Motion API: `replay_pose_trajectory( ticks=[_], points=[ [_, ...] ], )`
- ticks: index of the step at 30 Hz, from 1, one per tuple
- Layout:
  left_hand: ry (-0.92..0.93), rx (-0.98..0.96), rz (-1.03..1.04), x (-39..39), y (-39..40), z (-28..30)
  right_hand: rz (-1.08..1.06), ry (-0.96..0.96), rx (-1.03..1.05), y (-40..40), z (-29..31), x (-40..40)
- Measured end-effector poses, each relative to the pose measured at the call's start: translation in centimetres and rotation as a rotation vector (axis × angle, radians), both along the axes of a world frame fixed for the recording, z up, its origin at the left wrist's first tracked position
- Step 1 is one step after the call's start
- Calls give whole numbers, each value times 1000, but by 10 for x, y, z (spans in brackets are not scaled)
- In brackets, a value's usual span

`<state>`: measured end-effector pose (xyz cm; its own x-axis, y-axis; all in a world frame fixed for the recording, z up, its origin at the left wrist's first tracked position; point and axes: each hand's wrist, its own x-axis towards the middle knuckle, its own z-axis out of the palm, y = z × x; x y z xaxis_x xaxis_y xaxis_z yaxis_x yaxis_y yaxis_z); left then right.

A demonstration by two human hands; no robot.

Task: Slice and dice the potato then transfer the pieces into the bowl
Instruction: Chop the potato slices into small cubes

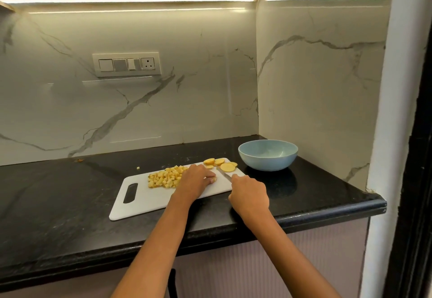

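Note:
A white cutting board (145, 200) lies on the black counter. A heap of diced potato (166, 177) covers its middle, and several round potato slices (221, 164) lie at its far right corner. My left hand (196, 180) rests on the board beside the dice, its fingertips holding down a small potato piece (214, 180). My right hand (249, 192) grips a knife handle; the blade (225, 174) points toward the slices, just right of my left fingertips. A light blue bowl (268, 155) stands to the right of the board with nothing visible inside.
One stray potato cube (138, 168) lies on the counter (58, 192) behind the board. The marble wall closes the back and right side, with a switch panel (126, 64) on it. The counter's front edge runs just below the board.

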<state>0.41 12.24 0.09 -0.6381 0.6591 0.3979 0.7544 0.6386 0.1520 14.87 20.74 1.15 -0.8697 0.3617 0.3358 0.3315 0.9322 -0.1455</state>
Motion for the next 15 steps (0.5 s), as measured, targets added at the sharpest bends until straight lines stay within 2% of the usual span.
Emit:
replay_pose_trajectory(
  ticks=[3,6,15],
  points=[
    [16,12,105,3,-4,0,15,-34,14,-2,0,5],
    [-47,62,167,3,-9,1,26,-39,30,-4,0,8],
    [-127,117,224,8,-13,1,72,-57,83,-9,1,12]
  ],
)
